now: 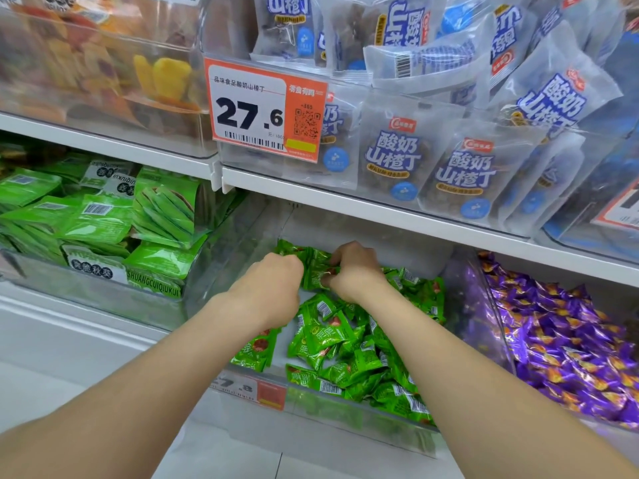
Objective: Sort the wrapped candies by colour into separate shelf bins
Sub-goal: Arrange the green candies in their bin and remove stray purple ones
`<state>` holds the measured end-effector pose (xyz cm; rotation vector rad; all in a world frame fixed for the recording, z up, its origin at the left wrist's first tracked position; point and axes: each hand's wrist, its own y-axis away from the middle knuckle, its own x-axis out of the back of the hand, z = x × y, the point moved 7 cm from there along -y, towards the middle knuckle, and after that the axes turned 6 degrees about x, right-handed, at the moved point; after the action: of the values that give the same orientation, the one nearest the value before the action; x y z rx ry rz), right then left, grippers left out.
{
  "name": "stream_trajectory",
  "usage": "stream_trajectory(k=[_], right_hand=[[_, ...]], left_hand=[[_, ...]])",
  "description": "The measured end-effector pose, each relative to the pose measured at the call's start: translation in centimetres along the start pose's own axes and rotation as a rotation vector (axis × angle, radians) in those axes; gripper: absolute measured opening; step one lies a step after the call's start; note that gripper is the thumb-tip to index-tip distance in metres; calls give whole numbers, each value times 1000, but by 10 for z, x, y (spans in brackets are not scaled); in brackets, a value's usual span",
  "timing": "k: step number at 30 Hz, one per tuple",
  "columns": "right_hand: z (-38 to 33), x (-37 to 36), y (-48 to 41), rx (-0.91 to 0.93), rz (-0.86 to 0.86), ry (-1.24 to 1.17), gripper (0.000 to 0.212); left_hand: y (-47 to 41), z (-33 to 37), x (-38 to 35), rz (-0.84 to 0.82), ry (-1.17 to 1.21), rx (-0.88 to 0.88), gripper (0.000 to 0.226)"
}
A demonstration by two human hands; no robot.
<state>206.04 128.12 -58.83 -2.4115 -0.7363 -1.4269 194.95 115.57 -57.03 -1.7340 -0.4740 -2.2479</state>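
Both hands are deep in the clear middle bin [328,406] on the lower shelf, up at the back where the green candies [345,344] are heaped. The right grip [356,271] is curled tight, thumb and fingers pinching a small clump of green wrappers. The left grip [273,285] is curled too and pressed against the same clump, but its fingers are tucked behind the hand, so I can't tell if it's actually got anything. My guess is two hands because these slippery little packs are easier to bunch up than to pick one by one. The purple candies [570,340] sit in their own bin just to the right with a clear wall between, so the colours look pretty well separated. The green snack packs [103,216] in the left bin aren't being touched.
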Motion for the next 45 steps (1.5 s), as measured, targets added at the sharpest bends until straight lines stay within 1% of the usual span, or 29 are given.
stream_trajectory(k=[4,7,9,11,13,18,22,24,26,28,30,31,33,35,37,39,42,43,45], right_hand=[[-2,-2,-2,6,15,18,35],[-7,-1,2,86,18,67,33],[-13,-3,8,177,-12,156,35],[-18,-4,13,236,-42,251,41],[-20,-1,16,247,-41,292,44],[-21,7,16,253,-6,347,42],[-33,8,14,345,18,525,46],[-34,11,13,346,23,568,49],[-31,19,14,304,45,538,49],[-25,29,14,230,49,454,40],[-15,28,14,190,-31,371,26],[-11,24,16,201,-95,340,24],[-4,10,25,236,-217,322,33],[-1,1,34,259,-284,345,50],[-3,-3,37,270,-270,358,60],[-10,-3,38,275,-225,384,59],[-19,1,43,283,-163,461,52],[-21,4,47,278,-157,478,52],[-21,11,51,255,-156,475,59]], left_hand=[[-1,0,-3,-11,-17,-24,13],[0,0,-4,-19,-28,-33,12],[1,0,-5,-25,-30,-35,15],[2,0,-5,-33,-29,-37,22],[3,1,-4,-35,-28,-41,24],[5,3,-3,-45,-15,-47,22],[5,4,-1,-51,-19,-51,20],[4,3,-1,-47,-21,-50,17],[5,2,1,-34,-18,-51,17],[5,0,4,-15,-10,-53,18],[4,0,7,16,9,-64,18],[4,0,8,28,22,-73,17],[6,2,8,27,50,-84,18],[7,4,6,10,53,-84,19],[9,5,3,-2,39,-76,19],[11,6,1,-12,32,-71,21],[13,9,3,-12,28,-84,25],[14,9,3,-9,30,-92,26],[13,11,5,-3,27,-119,28]])
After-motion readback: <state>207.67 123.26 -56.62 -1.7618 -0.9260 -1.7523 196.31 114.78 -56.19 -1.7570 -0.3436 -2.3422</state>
